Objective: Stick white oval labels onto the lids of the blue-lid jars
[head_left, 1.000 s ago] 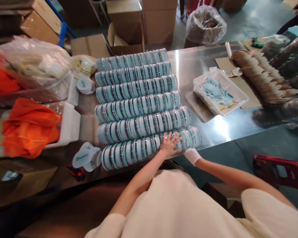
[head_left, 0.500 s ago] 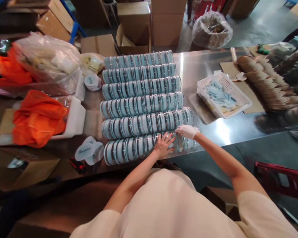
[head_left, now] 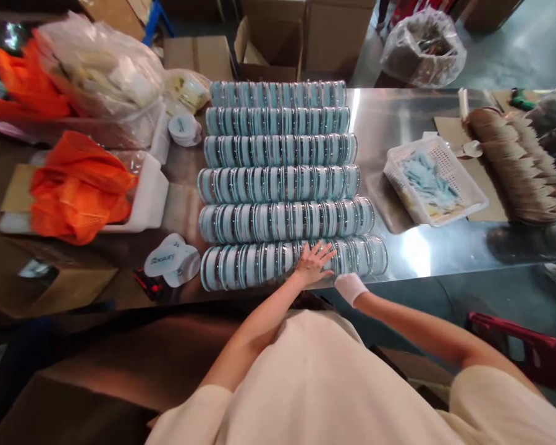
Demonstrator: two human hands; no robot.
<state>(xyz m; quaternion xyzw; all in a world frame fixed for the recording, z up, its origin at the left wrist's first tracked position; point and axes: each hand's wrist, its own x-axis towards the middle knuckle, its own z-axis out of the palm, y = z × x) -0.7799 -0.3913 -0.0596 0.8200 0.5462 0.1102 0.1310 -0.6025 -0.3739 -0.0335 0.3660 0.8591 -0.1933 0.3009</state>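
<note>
Several rows of round clear containers with pale blue inserts (head_left: pixel 278 179) lie overlapped on a steel table (head_left: pixel 398 117). My bare left hand (head_left: pixel 313 262) rests flat with fingers spread on the nearest row (head_left: pixel 259 264), right of its middle. My right hand (head_left: pixel 349 286), in a white glove, sits at the table's near edge just below that row's right part; whether it holds anything is hidden.
A white basket of blue packets (head_left: pixel 433 185) stands right of the rows, with stacked brown paper pieces (head_left: pixel 514 154) beyond it. Orange cloth in a white tray (head_left: pixel 81 185), clear bags (head_left: pixel 102 68) and loose lids (head_left: pixel 171 262) lie left. Cardboard boxes (head_left: pixel 269 43) stand behind. A red stool (head_left: pixel 523 352) is at lower right.
My gloved right hand came back from the top of the nearest row to the table's near edge. My left hand stayed on the row. The camera view shifted slightly.
</note>
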